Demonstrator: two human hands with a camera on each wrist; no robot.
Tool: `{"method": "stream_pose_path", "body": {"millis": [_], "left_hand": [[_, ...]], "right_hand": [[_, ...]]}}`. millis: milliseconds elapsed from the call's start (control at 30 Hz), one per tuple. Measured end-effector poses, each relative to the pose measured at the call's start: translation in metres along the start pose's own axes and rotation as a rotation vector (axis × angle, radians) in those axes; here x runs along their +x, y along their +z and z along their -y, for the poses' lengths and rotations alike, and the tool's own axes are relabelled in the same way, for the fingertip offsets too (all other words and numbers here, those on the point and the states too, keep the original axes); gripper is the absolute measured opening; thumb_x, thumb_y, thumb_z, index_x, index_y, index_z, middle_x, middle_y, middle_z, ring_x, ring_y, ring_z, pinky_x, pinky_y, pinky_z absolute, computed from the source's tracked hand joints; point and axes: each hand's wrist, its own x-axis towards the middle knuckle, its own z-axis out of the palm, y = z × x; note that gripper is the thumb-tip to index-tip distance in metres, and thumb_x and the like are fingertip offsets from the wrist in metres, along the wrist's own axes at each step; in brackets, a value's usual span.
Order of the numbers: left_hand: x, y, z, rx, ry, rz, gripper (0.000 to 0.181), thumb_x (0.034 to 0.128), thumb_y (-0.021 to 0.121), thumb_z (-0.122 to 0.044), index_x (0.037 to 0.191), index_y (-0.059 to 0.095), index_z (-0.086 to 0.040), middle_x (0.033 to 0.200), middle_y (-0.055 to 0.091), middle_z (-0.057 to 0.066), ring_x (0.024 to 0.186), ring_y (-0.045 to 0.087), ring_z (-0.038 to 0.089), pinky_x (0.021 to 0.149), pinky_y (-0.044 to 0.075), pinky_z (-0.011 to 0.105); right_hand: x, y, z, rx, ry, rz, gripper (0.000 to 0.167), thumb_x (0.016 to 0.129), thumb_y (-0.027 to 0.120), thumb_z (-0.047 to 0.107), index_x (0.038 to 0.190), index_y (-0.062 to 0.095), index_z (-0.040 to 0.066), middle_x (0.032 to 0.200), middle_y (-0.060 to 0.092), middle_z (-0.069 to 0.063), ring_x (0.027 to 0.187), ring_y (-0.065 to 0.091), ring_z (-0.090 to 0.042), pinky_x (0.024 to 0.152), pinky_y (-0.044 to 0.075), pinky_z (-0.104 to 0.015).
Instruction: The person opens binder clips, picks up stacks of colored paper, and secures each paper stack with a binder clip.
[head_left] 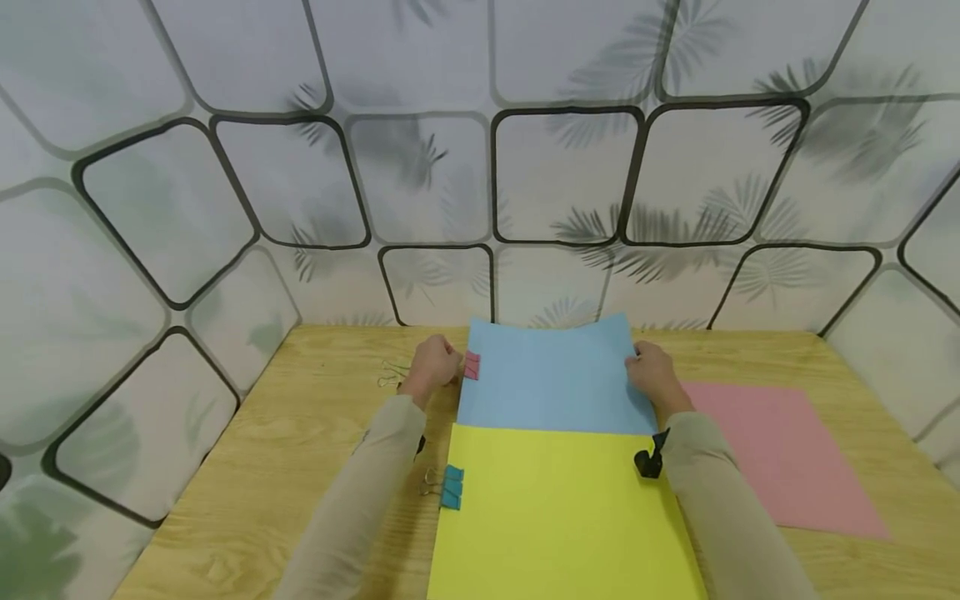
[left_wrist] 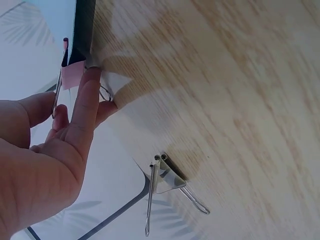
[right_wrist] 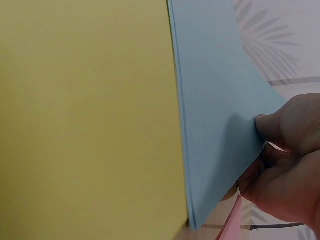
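Note:
A pink binder clip (head_left: 471, 365) sits on the left edge of the blue paper (head_left: 551, 375). My left hand (head_left: 433, 362) holds that clip by its wire handles, the thumb against one handle and the fingers by the other in the left wrist view. At the paper's opposite edge, my right hand (head_left: 654, 377) pinches the sheet between thumb and fingers, and its far edge bows up off the table. Yellow paper (head_left: 562, 517) lies nearer to me, overlapping the blue. On the yellow's left edge is a teal binder clip (head_left: 452, 487) with its handles pointing left.
Pink paper (head_left: 780, 454) lies to the right, partly behind my right forearm. A loose binder clip (left_wrist: 167, 175) stands on the wooden table (head_left: 225, 517) left of my left hand. A patterned wall covering (head_left: 427, 183) rises behind the table.

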Motion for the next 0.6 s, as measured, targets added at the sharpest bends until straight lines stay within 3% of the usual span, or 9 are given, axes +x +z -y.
{"method": "stream_pose_path", "body": {"millis": [133,400,600], "left_hand": [[0.000,-0.001,0.000,-0.004,-0.011,0.000,0.016,0.1029,0.053,-0.014,0.093,0.053,-0.002,0.081,0.064,0.012,0.071,0.064,0.022,0.063,0.049,0.030],[-0.003,-0.003,0.002,-0.050,-0.018,0.022,0.018,0.1022,0.051,-0.015,0.108,0.053,0.002,0.099,0.063,0.018,0.079,0.066,0.025,0.073,0.054,0.035],[-0.010,-0.007,0.006,-0.078,0.011,0.033,0.024,0.1020,0.048,-0.015,0.117,0.048,0.004,0.110,0.057,0.022,0.078,0.065,0.025,0.077,0.052,0.036]], "right_hand": [[0.001,-0.001,0.002,-0.001,0.007,0.000,0.030,0.103,0.038,0.008,0.118,0.049,-0.016,0.121,0.052,-0.038,0.107,0.052,-0.048,0.087,0.045,-0.057],[-0.001,-0.008,0.004,-0.002,0.037,0.088,0.047,0.104,0.038,0.013,0.137,0.037,-0.021,0.135,0.042,-0.041,0.124,0.044,-0.054,0.099,0.043,-0.060],[-0.008,-0.013,0.006,0.034,0.038,0.121,0.059,0.106,0.038,0.018,0.148,0.019,-0.019,0.147,0.028,-0.041,0.136,0.030,-0.054,0.109,0.033,-0.060]]}}
